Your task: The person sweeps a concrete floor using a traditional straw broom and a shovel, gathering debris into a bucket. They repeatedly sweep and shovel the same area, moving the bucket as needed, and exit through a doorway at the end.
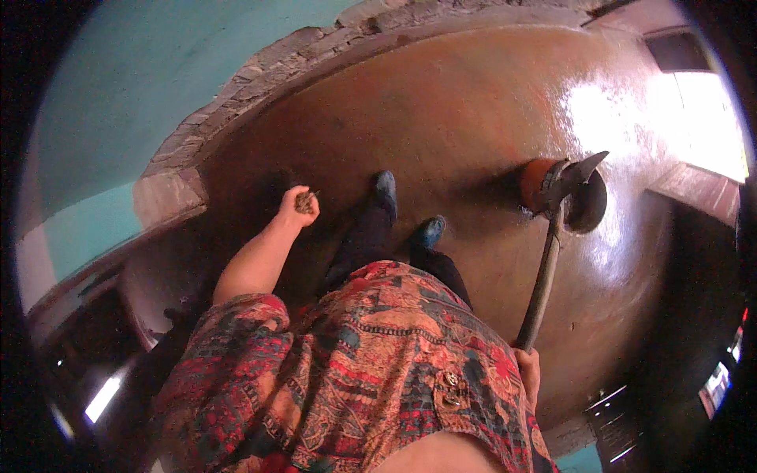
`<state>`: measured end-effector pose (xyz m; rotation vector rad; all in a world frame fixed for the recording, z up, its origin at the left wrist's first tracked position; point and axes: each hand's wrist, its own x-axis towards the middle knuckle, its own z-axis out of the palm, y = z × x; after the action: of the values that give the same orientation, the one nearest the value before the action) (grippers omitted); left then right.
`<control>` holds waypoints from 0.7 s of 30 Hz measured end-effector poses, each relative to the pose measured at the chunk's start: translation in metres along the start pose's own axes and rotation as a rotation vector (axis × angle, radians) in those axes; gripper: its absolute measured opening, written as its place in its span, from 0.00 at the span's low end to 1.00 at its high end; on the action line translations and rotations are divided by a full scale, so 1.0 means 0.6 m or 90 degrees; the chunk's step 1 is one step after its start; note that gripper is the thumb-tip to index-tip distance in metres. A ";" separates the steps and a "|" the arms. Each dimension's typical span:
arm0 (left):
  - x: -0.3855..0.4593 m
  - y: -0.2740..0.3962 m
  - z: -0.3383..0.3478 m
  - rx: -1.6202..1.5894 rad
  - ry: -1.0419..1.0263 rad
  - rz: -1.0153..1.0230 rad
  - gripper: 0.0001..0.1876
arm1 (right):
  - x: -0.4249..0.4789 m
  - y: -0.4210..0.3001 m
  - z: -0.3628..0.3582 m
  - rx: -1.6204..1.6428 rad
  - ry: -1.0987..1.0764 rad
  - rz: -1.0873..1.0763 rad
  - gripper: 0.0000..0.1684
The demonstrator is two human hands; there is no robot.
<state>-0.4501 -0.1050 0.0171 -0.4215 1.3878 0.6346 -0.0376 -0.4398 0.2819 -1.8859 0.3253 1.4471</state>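
My left hand [300, 207] is closed around a small brown, rough-looking lump [304, 203], its exact kind unclear, held out over the floor. Down at the lower right, my right hand [528, 369] grips the end of a long wooden handle [541, 284]. At the handle's far end is a metal hoe head [571, 180] with a pointed blade. The head lies over or against an orange round container [533, 184] with a dark opening [591, 204]; whether they touch is not clear.
Both my shoes [385, 192] stand on a smooth brown floor [461, 118] with a bright glare at the right. A turquoise wall [136, 88] with a broken, crumbling lower edge [236, 88] curves along the left and top. Bright light enters through an opening [707, 121] at the right.
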 end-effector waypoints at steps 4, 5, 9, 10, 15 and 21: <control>0.054 0.019 0.097 -0.133 -0.142 -0.074 0.08 | -0.016 -0.073 0.095 -0.096 0.067 0.015 0.07; 0.057 0.019 0.138 -0.152 -0.153 -0.082 0.07 | -0.014 -0.085 0.117 -0.120 0.070 0.019 0.07; 0.018 -0.002 0.284 -0.092 -0.183 -0.078 0.10 | 0.051 -0.092 0.149 -0.325 0.073 -0.024 0.10; 0.011 0.002 0.311 -0.111 -0.218 -0.081 0.09 | 0.072 -0.105 0.163 -0.438 0.101 -0.014 0.08; 0.008 0.090 0.339 -0.154 -0.473 -0.096 0.12 | 0.144 -0.202 0.239 -0.489 0.055 0.013 0.07; -0.028 0.123 0.175 -0.140 -0.525 -0.075 0.12 | 0.336 -0.300 0.214 -0.677 -0.043 -0.032 0.12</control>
<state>-0.4174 0.0143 0.0563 -0.3508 0.5088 0.7511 0.0428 -0.1816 0.1538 -2.5809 -0.6611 1.8167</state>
